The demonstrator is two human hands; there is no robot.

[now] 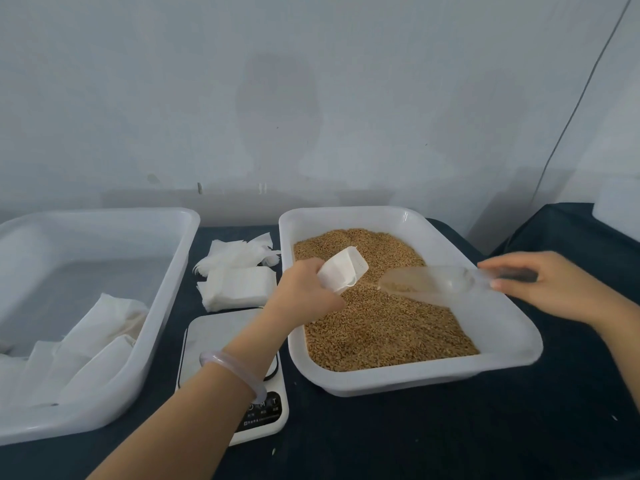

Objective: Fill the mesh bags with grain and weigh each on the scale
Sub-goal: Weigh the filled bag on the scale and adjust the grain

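The left hand (304, 289) is grasping an open bag (341, 270) over the grain (381, 327); the right hand's (550, 285) fingers are holding a part-loaded scoop (433, 284). Filling is underway; next, tipping it into the bag's mouth.

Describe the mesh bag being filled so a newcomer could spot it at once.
Find the tray of brown grain on the right. Above its left side, the left hand holds one small white bag open toward a clear scoop. The other bags lie flat on the table or in the left bin.
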